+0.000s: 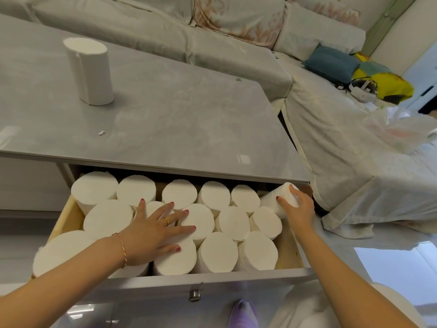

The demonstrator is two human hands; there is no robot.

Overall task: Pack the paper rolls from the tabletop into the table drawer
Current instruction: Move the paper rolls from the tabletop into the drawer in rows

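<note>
Head view, left hand (153, 233) flat on packed rolls (217, 252), right hand (299, 209) apparently gripping tilted roll (279, 197)

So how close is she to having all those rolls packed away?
Nearly done. The drawer already holds many upright rolls. The right hand grips a tilted roll at the drawer's far right corner, while the left hand presses flat on the packed ones. One roll on the tabletop remains.

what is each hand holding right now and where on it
The right hand grips a tilted paper roll by its upper end, at the drawer's right back corner. The left hand holds nothing, resting flat on the packed rolls.
</note>
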